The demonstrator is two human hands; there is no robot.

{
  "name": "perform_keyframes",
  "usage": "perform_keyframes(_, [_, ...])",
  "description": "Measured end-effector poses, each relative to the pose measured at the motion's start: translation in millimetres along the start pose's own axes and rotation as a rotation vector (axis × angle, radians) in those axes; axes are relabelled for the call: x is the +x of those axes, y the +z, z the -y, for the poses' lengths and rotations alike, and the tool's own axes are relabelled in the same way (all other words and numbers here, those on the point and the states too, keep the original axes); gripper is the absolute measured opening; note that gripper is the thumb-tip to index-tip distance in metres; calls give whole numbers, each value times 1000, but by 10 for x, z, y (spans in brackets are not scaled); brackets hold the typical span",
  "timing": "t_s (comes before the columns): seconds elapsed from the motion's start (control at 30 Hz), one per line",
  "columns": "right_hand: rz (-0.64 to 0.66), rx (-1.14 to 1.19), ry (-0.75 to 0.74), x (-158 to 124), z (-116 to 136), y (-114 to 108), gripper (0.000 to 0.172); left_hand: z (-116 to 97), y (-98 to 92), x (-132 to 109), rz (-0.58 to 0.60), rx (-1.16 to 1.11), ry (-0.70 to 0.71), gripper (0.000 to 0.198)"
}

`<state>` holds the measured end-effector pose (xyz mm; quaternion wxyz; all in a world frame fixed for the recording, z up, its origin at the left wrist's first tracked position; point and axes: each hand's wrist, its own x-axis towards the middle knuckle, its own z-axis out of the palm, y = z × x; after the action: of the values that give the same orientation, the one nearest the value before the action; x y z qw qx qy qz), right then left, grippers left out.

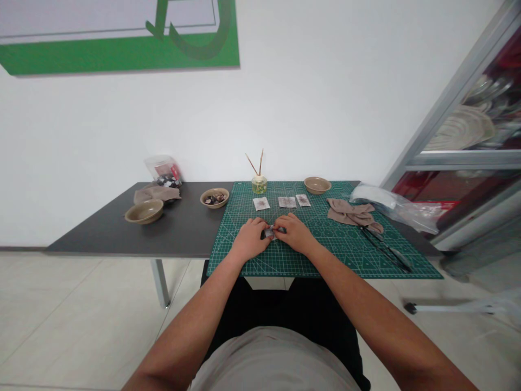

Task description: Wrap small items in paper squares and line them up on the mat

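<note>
My left hand point(251, 239) and my right hand point(293, 232) meet over the green cutting mat point(325, 255), fingers curled. Between their fingertips both pinch a small white sachet point(269, 233), mostly hidden by the fingers. Three similar small white sachets point(261, 203) point(287, 202) point(303, 200) lie in a row on the mat just beyond my hands.
A reed diffuser jar point(259, 184) and a tan bowl point(317, 185) stand at the mat's far edge. Beige cloth point(350, 212), black scissors point(385, 248) and a plastic bag point(391, 206) lie right. Left on the dark table point(179, 233): a bowl of dark pieces point(214, 197), an empty bowl point(144, 211), cloth, a plastic jar point(163, 170).
</note>
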<state>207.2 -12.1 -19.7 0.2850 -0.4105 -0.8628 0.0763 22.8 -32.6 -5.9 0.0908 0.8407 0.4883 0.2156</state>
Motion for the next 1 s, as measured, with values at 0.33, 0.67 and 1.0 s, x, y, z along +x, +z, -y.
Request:
perform_keyframes(0.33, [11,27,-9,-3,2,-19,12,6,9,-5,-15,8,8,19])
perform_keyframes(0.67, [9,27,-7,-9,24,-28,15,-12,-3,-5,-16,-4,9,19])
perform_keyframes(1.0, [-32,12,34,-7,27,-20,10,3,15,-8,-30,-13,11,17])
